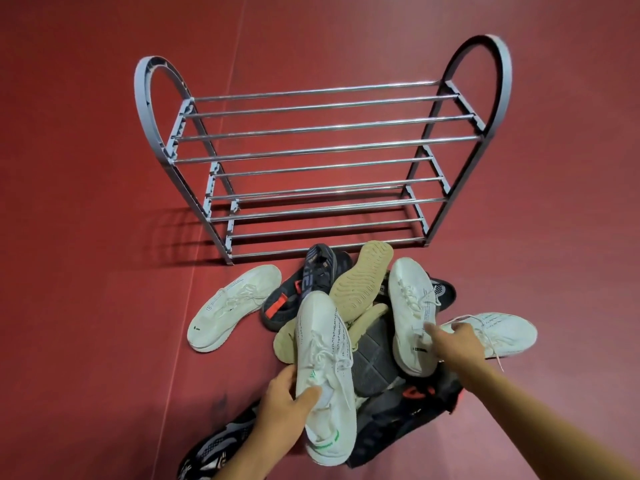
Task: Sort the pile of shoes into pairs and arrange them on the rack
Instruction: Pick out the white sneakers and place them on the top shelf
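Left hand (289,393) gripped a white knit sneaker with green heel accents (325,372), thumb in the collar, toe pointing at the rack (322,157). Right hand (453,344) touched another white lace-up sneaker (410,306) atop the shoe pile (367,327); whether it gripped, can't tell. Rack stood bare on red floor (86,168), just behind the pile.

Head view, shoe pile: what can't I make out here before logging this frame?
- Dark shoes under the pile: covered by white shoes; count and pairing unclear.
- Patterned shoe: cut off by the bottom edge and the left arm.
- Right hand on the white shoe: fingertips blurred; grip or touch unclear.
- Print on the shoe held by the left hand: too small to read.
- Rack: holds no shoes.
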A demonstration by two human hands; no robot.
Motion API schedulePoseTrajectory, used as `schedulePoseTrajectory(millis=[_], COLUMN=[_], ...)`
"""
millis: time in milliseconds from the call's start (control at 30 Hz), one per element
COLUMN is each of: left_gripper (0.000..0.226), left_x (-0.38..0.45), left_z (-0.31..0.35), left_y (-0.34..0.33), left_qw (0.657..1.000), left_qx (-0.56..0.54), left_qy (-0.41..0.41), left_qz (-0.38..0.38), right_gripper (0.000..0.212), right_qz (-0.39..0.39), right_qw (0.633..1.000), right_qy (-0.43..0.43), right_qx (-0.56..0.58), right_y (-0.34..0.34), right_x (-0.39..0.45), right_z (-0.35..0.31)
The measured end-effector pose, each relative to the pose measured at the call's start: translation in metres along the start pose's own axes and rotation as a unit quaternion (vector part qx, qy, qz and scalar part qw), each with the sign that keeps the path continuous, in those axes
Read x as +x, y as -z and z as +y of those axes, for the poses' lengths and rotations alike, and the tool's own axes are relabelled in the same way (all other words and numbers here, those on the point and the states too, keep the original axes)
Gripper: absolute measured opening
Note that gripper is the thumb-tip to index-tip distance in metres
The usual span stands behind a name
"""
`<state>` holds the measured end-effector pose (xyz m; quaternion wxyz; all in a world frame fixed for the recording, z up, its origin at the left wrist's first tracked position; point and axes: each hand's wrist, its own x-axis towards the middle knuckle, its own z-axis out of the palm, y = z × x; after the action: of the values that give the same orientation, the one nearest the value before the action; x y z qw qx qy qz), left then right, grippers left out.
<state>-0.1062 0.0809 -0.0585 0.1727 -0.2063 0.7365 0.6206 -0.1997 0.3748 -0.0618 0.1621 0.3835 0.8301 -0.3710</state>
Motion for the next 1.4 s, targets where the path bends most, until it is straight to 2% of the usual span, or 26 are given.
schedulePoseTrajectory(millis=[33, 133, 200, 367, 500, 800, 1067, 1233, 1400], left_gripper=[0.043, 0.032, 0.022, 0.023, 0.036, 0.022, 0.025, 0.024, 0.023], left_x=[-0.001, -0.002, -0.001, 0.004, 0.009, 0.011, 0.006, 0.003, 0.003], left_z=[0.0, 0.004, 0.005, 0.009, 0.023, 0.087, 0.081, 0.071, 0.065], left_y=[-0.001, -0.002, -0.001, 0.0, 0.003, 0.02, 0.023, 0.022, 0.021], left_qw=[1.0, 1.0, 0.999, 0.999, 0.999, 0.996, 0.994, 0.994, 0.995], left_qx=[0.001, 0.008, -0.001, -0.019, -0.035, -0.037, -0.051, -0.061, -0.066], left_qy=[0.001, 0.006, 0.01, 0.012, -0.013, -0.08, -0.091, -0.085, -0.077], left_qz=[0.003, 0.022, 0.035, 0.031, 0.017, -0.01, 0.018, 0.017, 0.025], right_gripper=[0.069, 0.038, 0.023, 0.011, 0.011, 0.014, 0.019, 0.009, 0.01], right_qz=[-0.018, -0.065, -0.085, -0.103, -0.101, -0.114, -0.14, -0.139, -0.159], right_qw=[1.0, 0.996, 0.995, 0.994, 0.994, 0.983, 0.979, 0.981, 0.98], right_qy=[0.002, 0.004, -0.029, -0.04, 0.01, 0.131, 0.119, 0.109, 0.085], right_qx=[-0.017, -0.067, -0.052, 0.013, 0.042, 0.057, 0.093, 0.076, 0.086], right_y=[-0.003, -0.007, -0.008, -0.007, -0.009, 0.001, -0.009, -0.013, -0.024], right_x=[0.0, -0.001, -0.003, -0.016, -0.034, -0.067, -0.067, -0.068, -0.064], right_z=[-0.004, -0.005, -0.007, 0.002, 0.008, -0.03, -0.032, -0.02, -0.008])
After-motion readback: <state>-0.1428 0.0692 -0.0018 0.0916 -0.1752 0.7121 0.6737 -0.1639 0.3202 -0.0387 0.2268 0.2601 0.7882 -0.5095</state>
